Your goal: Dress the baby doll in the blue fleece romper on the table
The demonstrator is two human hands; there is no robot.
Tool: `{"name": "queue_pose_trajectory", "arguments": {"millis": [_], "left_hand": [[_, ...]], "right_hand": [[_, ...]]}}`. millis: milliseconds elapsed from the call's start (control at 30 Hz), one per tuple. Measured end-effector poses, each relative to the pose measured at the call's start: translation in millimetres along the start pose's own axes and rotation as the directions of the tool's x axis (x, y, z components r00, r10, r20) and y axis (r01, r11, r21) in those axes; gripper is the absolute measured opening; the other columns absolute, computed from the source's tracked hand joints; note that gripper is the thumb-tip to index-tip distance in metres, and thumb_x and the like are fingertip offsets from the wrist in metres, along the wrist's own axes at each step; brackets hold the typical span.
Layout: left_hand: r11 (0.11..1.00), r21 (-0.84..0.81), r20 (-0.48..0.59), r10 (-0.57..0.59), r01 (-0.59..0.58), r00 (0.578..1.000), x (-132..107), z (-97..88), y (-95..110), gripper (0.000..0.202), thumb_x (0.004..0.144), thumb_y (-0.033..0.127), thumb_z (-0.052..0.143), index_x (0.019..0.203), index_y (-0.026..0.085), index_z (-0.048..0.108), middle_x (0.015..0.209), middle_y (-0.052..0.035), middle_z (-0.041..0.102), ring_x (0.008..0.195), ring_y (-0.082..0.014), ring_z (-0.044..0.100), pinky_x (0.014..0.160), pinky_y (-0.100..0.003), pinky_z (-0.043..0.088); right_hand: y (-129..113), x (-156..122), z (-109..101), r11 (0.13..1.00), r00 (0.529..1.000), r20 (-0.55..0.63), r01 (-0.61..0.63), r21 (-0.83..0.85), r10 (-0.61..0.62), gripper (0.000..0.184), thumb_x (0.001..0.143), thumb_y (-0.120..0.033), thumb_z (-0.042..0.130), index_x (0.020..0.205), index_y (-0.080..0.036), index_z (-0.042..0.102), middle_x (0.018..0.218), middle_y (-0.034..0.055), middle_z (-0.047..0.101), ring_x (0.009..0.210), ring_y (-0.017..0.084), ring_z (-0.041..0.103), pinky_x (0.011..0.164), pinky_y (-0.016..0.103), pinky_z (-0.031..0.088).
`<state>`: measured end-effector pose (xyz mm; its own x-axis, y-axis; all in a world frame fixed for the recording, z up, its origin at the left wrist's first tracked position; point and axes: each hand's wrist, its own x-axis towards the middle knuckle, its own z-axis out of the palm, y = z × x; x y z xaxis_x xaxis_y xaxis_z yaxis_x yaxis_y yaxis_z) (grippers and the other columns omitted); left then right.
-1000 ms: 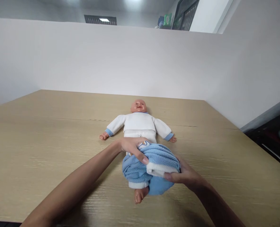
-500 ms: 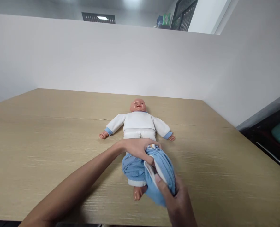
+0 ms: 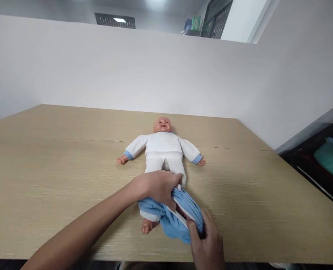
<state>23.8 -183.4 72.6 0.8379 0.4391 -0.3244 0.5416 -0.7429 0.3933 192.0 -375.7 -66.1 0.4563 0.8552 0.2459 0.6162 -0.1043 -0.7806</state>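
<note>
A baby doll (image 3: 163,144) in a white top with blue cuffs lies on its back, head toward the wall. Blue fuzzy trousers (image 3: 187,204) with white trim are bunched round its lower legs. One bare foot (image 3: 148,225) sticks out of the leg on the left; the other foot is hidden in the cloth. My left hand (image 3: 162,187) reaches across the doll's legs and grips the upper edge of the trousers. Lower right, my right hand (image 3: 205,240) pinches the leg opening on that side, thumb inside the white-trimmed edge.
The doll lies on a wide wooden table (image 3: 70,161) whose front edge runs along the bottom of the view. A pale wall (image 3: 127,71) rises behind it. Off the right side stands a dark container or shelf with green cloth (image 3: 331,159) in it.
Both hands have drawn the trousers lower, toward the table's front edge, so more of the doll's white legs shows. The visible foot has shifted left.
</note>
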Motion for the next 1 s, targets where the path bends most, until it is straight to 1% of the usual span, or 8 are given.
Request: {"name": "queue_pose_trajectory", "arguments": {"millis": [167, 300, 433, 567, 667, 767, 867, 1000], "left_hand": [[0.996, 0.042, -0.044, -0.082, 0.083, 0.996, -7, 9.6, 12, 0.078, 0.074, 0.057, 0.078, 0.139, 0.020, 0.055, 0.103, -0.0147, 0.078, 0.093, -0.0395, 0.075, 0.070, -0.037, 0.048], [0.999, 0.003, -0.050, -0.042, 0.042, 0.998, -9, 15.5, 8, 0.082, 0.076, 0.057, 0.077, 0.143, 0.018, 0.051, 0.096, -0.0139, 0.076, 0.091, -0.0408, 0.073, 0.070, -0.038, 0.046], [0.985, -0.170, -0.100, -0.038, 0.021, 0.994, -15, 20.0, -2, 0.080, 0.073, 0.057, 0.082, 0.136, 0.021, 0.049, 0.102, -0.0098, 0.074, 0.095, -0.0358, 0.071, 0.074, -0.035, 0.046], [0.918, -0.396, -0.127, -0.075, 0.019, 0.989, -28, 20.2, -6, 0.075, 0.074, 0.047, 0.083, 0.134, 0.022, 0.047, 0.104, -0.0043, 0.071, 0.092, -0.0284, 0.069, 0.078, -0.034, 0.047], [0.864, -0.503, -0.163, -0.078, -0.015, 0.984, -37, 20.0, -5, 0.070, 0.077, 0.038, 0.080, 0.137, 0.023, 0.047, 0.105, -0.0010, 0.069, 0.089, -0.0231, 0.065, 0.077, -0.031, 0.047], [0.820, -0.570, -0.202, -0.076, -0.054, 0.976, -41, 21.1, -4, 0.066, 0.078, 0.035, 0.079, 0.136, 0.024, 0.049, 0.104, 0.0011, 0.064, 0.087, -0.0194, 0.061, 0.076, -0.029, 0.047], [0.786, -0.610, -0.233, -0.055, -0.102, 0.971, -42, 23.7, -4, 0.062, 0.079, 0.032, 0.078, 0.134, 0.024, 0.050, 0.103, 0.0023, 0.062, 0.086, -0.0180, 0.059, 0.077, -0.029, 0.047], [0.787, -0.591, -0.322, -0.030, -0.176, 0.946, -43, 27.4, -5, 0.056, 0.080, 0.026, 0.074, 0.131, 0.024, 0.052, 0.102, 0.0023, 0.061, 0.090, -0.0189, 0.058, 0.082, -0.030, 0.046]], "right_hand": [[11, 4, -2, 0.999, 0.998, 0.069, 0.013, -0.044, -0.010, 0.036, 0.091, -0.042, 0.071, 0.115, -0.017, 0.080, 0.121, 0.0197, 0.079, 0.109, 0.039, 0.077, 0.087, 0.043, 0.063], [-1, 8, -6, 0.992, 0.966, 0.240, -0.114, 0.059, 0.097, 0.041, 0.096, -0.046, 0.066, 0.123, -0.018, 0.079, 0.121, 0.0184, 0.080, 0.112, 0.041, 0.076, 0.096, 0.048, 0.060], [-11, 7, -3, 0.920, 0.921, 0.344, -0.284, 0.269, 0.184, 0.053, 0.099, -0.053, 0.060, 0.135, -0.016, 0.074, 0.134, 0.0171, 0.076, 0.130, 0.038, 0.070, 0.110, 0.045, 0.055], [-17, 6, 7, 0.828, 0.927, 0.289, -0.349, 0.439, 0.237, 0.053, 0.092, -0.051, 0.070, 0.130, -0.014, 0.069, 0.126, 0.0153, 0.078, 0.119, 0.034, 0.074, 0.100, 0.038, 0.060], [-26, 12, 10, 0.783, 0.938, 0.307, -0.313, 0.537, 0.164, 0.039, 0.091, -0.041, 0.070, 0.122, -0.018, 0.065, 0.106, 0.0081, 0.079, 0.097, 0.026, 0.075, 0.085, 0.031, 0.060], [-37, 22, 8, 0.758, 0.932, 0.349, -0.296, 0.581, 0.097, 0.038, 0.086, -0.030, 0.073, 0.120, -0.020, 0.061, 0.103, 0.0050, 0.076, 0.095, 0.023, 0.072, 0.084, 0.028, 0.059], [-46, 31, 3, 0.725, 0.924, 0.376, -0.305, 0.617, 0.069, 0.048, 0.082, -0.025, 0.077, 0.123, -0.023, 0.054, 0.110, 0.0051, 0.074, 0.099, 0.022, 0.072, 0.088, 0.029, 0.060], [-47, 43, 1, 0.679, 0.944, 0.331, -0.254, 0.689, 0.018, 0.056, 0.082, -0.018, 0.073, 0.132, -0.026, 0.048, 0.130, 0.0056, 0.068, 0.115, 0.020, 0.069, 0.097, 0.028, 0.058]]}}
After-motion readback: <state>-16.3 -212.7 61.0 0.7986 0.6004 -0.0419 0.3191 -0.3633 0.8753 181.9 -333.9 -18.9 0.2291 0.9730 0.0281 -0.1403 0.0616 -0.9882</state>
